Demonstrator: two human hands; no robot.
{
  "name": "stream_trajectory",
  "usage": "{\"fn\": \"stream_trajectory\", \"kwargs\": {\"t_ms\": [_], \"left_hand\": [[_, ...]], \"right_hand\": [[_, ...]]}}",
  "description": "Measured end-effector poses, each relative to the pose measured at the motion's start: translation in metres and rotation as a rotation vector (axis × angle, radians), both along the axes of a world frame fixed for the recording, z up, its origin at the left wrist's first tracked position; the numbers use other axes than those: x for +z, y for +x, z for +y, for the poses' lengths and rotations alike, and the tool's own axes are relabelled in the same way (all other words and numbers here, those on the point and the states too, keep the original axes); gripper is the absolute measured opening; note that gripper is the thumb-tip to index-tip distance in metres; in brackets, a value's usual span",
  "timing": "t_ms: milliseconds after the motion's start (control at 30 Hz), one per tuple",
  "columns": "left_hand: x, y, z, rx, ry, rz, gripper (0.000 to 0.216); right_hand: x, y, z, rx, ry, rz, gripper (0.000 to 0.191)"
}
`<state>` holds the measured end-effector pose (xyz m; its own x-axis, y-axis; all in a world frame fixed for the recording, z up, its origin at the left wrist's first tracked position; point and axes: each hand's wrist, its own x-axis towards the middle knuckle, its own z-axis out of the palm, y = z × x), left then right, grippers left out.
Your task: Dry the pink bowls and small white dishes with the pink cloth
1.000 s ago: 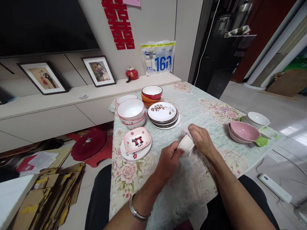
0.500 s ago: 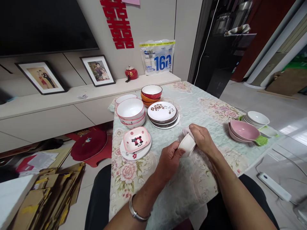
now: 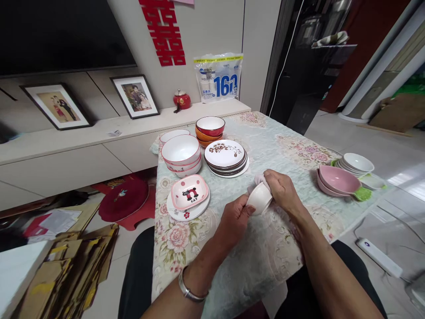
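1. My left hand (image 3: 234, 219) has its fingers closed round the side of the small white cup (image 3: 260, 198). It holds the cup tipped on its side just above the desk (image 3: 282, 137), straight ahead of me at 12 o'clock.
2. My right hand (image 3: 282, 190) has its fingers curled shut on a pale cloth (image 3: 258, 179) and presses it against the cup's far end. Only a corner of the cloth shows.
3. Risk, as I judge it: the cup is glazed and held only by fingertips. A hard push from the cloth could twist it out of my left grip and drop it onto the desk.
4. A wide elbow swing is the other danger. The near edge of the desk is close, and the floor below is hard.
5. From the cup, the flowered plates (image 3: 226, 157) are stacked at 11 o'clock and the cat dish (image 3: 189, 191) sits on a saucer at 9 o'clock. The white bowls (image 3: 181, 153) are at 10 o'clock, with the red and orange bowls (image 3: 210, 126) beyond.
6. The pink bowls (image 3: 334, 180) lie at 3 o'clock, well apart from my hands, with white saucers (image 3: 357, 163) behind them near the desk's edge.
7. Nothing stands between my hands and these stacks.
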<state>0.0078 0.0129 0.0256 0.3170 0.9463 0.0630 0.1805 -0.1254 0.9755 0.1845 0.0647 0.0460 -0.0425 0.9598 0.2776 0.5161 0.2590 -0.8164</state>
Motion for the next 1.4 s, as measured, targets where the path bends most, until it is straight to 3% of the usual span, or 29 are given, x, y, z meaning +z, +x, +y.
{"fn": "stream_trajectory", "kwargs": {"t_ms": [167, 300, 500, 767, 1033, 1167, 1300, 1400], "left_hand": [[0.0, 0.001, -0.001, -0.02, 0.047, -0.012, 0.022], [-0.002, 0.002, -0.001, 0.031, 0.053, -0.007, 0.024], [0.002, 0.002, -0.002, 0.025, 0.046, 0.057, 0.023], [-0.001, 0.003, -0.001, 0.072, 0.051, -0.014, 0.024], [0.003, 0.004, -0.003, -0.014, 0.039, 0.028, 0.027], [0.001, 0.004, -0.001, -0.084, 0.022, -0.003, 0.027], [0.001, 0.002, -0.001, -0.045, 0.026, -0.04, 0.02], [0.001, 0.001, -0.002, 0.001, 0.035, -0.018, 0.021]], "right_hand": [[0.02, -0.018, -0.019, 0.118, 0.253, -0.353, 0.031], [0.019, -0.027, -0.021, 0.132, 0.388, -0.487, 0.028], [0.004, -0.007, -0.006, 0.01, 0.186, -0.202, 0.036], [0.022, -0.03, -0.019, 0.185, 0.324, -0.452, 0.027], [0.004, -0.005, -0.003, 0.082, -0.023, 0.117, 0.041], [-0.006, -0.005, 0.005, -0.074, -0.192, 0.386, 0.036], [-0.007, -0.009, 0.005, -0.116, -0.139, 0.322, 0.036], [0.003, -0.018, -0.005, -0.026, 0.053, 0.042, 0.037]]}}
